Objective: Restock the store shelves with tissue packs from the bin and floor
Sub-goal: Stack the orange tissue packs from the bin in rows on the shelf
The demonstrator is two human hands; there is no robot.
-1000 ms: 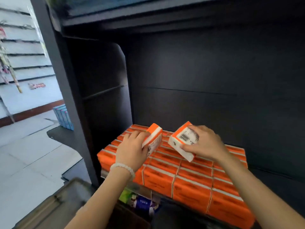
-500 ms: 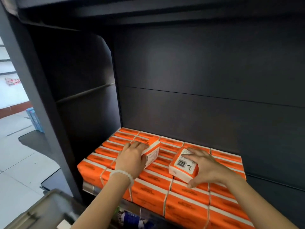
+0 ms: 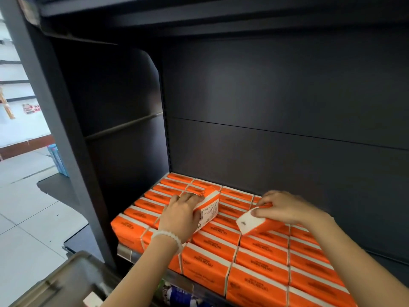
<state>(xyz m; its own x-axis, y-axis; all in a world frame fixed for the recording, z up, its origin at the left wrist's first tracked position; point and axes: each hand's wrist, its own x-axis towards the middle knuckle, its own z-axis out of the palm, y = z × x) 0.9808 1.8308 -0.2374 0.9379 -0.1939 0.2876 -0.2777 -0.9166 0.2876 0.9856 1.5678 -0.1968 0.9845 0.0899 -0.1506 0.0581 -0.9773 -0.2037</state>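
A dark shelf (image 3: 155, 261) carries a full layer of orange and white tissue packs (image 3: 261, 260). My left hand (image 3: 180, 214) grips one orange tissue pack (image 3: 209, 206) standing on its long edge on top of that layer, at the middle left. My right hand (image 3: 285, 208) holds a second pack (image 3: 250, 223) from above. This one lies flat on the layer, its white end facing me. The grey bin (image 3: 55, 284) shows at the bottom left, its inside mostly out of view.
The shelf's back panel (image 3: 276, 96) and left side wall (image 3: 115, 111) enclose a tall space above the packs. A lower shelf holds some coloured goods (image 3: 177, 293). Blue packs (image 3: 58, 159) stand on the tiled floor at the left.
My right hand has laid its pack down flat on the layer, barcode face turned away. My left hand and its pack stay in about the same spot. The camera has moved closer.
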